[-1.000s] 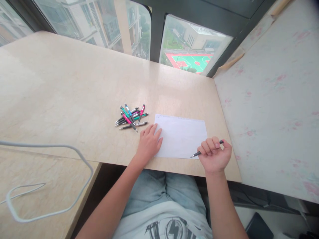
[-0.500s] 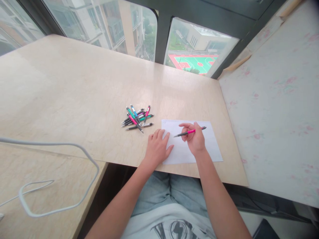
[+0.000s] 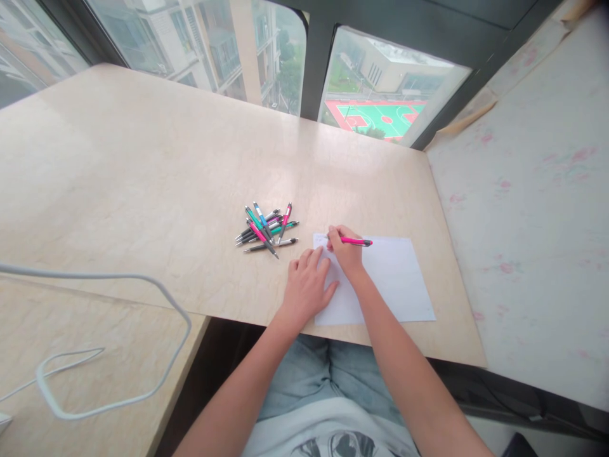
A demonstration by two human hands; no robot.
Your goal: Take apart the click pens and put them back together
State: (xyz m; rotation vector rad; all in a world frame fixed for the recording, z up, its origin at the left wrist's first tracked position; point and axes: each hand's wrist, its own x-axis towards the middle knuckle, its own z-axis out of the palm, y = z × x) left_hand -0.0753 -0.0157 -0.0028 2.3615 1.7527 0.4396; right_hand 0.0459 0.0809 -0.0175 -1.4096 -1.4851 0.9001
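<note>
A white sheet of paper (image 3: pixel 392 285) lies on the table near its front edge. My left hand (image 3: pixel 308 282) rests flat over the left side of the sheet, fingers stretched out and thumb apart. In my right hand (image 3: pixel 346 251) is a pink pen (image 3: pixel 356 242), gripped between thumb and fingers near its front end. Its tip points left, at the upper left part of the sheet, where small faint marks show. Whether the tip touches the paper I cannot tell. To the left of the sheet lies a loose pile of pens (image 3: pixel 266 230) in pink, green, blue, purple and black.
The beige table (image 3: pixel 166 171) reaches back to windows with dark frames (image 3: pixel 318 70). A wall with floral paper (image 3: pixel 528 222) borders it on the right. A white cable (image 3: pixel 166 292) loops over a second surface (image 3: pixel 118 343) at the lower left.
My right hand has moved left with the pink pen, from the middle of the sheet to its upper left, and its fingers have closed in. My left hand stays on the paper.
</note>
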